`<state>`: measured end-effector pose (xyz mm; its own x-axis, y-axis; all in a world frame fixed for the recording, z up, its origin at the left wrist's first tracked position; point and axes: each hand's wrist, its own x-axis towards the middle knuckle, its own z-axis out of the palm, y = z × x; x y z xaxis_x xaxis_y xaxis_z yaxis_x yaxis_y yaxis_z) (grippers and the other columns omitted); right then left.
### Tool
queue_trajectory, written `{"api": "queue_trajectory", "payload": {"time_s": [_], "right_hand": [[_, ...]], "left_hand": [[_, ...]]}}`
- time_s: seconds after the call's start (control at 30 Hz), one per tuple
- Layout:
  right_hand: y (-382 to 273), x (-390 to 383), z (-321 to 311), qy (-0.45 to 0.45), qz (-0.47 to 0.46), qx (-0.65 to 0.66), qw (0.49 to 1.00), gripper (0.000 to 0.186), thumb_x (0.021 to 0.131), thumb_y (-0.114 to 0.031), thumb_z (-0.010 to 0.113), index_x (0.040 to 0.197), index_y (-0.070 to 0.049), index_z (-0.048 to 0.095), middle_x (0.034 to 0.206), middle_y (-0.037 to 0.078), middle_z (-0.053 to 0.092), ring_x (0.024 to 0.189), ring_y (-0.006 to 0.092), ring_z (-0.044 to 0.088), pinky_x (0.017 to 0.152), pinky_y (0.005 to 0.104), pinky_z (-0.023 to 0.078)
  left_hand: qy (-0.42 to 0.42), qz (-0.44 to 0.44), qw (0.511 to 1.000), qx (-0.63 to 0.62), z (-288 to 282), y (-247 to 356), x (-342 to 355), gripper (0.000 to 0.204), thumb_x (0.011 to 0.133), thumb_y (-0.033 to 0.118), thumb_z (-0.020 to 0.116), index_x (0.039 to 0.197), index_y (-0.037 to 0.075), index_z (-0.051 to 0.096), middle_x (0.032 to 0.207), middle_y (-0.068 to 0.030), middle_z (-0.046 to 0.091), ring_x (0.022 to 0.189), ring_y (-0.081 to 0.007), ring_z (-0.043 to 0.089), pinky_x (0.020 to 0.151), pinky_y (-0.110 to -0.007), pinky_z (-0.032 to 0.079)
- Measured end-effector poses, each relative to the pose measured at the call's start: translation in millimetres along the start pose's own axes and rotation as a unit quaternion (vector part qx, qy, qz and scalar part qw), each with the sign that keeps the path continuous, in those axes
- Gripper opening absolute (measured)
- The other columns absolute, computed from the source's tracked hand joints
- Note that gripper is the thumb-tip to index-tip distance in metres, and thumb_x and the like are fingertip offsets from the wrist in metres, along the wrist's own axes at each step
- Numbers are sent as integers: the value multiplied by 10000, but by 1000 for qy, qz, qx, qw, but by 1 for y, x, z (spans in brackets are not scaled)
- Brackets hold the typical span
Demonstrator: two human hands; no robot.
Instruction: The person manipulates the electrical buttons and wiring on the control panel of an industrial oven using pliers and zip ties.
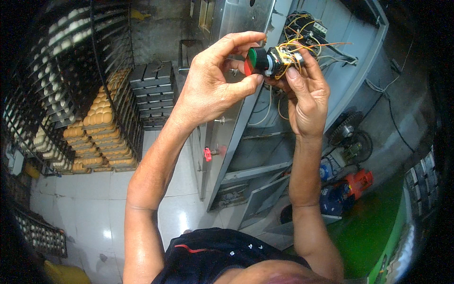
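Raised in front of me is a push-button switch (257,60) with a green and red face and a black collar. My left hand (210,78) curls round this front end, its thumb at the lower edge of the collar and its index finger stretched above. My right hand (309,97) grips the wired contact block (288,57) at the back of the switch between thumb and fingers. Yellow, orange and white wires (307,45) run from the block toward the open metal cabinet behind it. Part of my right fingers is hidden behind the block.
The grey cabinet (265,146) stands close on the right, with black electrical parts (319,31) inside. A red-handled valve (208,154) sticks out below my left hand. Racks of bread (99,118) and stacked metal pans (152,94) stand left. Fans (357,142) lie at right.
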<state>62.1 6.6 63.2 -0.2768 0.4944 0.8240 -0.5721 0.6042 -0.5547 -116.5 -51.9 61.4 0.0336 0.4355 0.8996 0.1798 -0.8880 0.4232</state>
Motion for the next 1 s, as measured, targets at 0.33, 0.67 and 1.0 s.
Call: {"api": "queue_trajectory", "payload": {"time_s": [0.33, 0.67, 1.0], "right_hand": [[-1, -2, -4, -13, 1, -29, 1000, 454, 957, -32, 566, 1391, 23, 444, 1237, 155, 598, 1091, 214, 627, 861, 375, 593], [7, -4, -3, 8, -28, -63, 998, 447, 975, -57, 549, 1400, 21, 434, 1203, 160, 620, 1023, 197, 657, 828, 347, 599], [11, -4, -7, 5, -31, -41, 999, 455, 973, -51, 538, 1407, 24, 423, 1217, 174, 617, 1062, 207, 650, 867, 356, 594]], "left_hand": [[-6, 14, 999, 43, -2, -1, 1, 613, 774, -39, 738, 1348, 14, 531, 1190, -77, 604, 929, -78, 576, 771, -201, 496], [-1, 13, 999, 38, 1, -5, -2, 636, 758, -59, 751, 1349, 33, 536, 1159, -67, 604, 870, -60, 549, 757, -200, 499], [5, 40, 995, 95, 5, -3, -4, 629, 754, -39, 752, 1344, 31, 542, 1170, -66, 606, 950, -80, 566, 804, -226, 499]]}}
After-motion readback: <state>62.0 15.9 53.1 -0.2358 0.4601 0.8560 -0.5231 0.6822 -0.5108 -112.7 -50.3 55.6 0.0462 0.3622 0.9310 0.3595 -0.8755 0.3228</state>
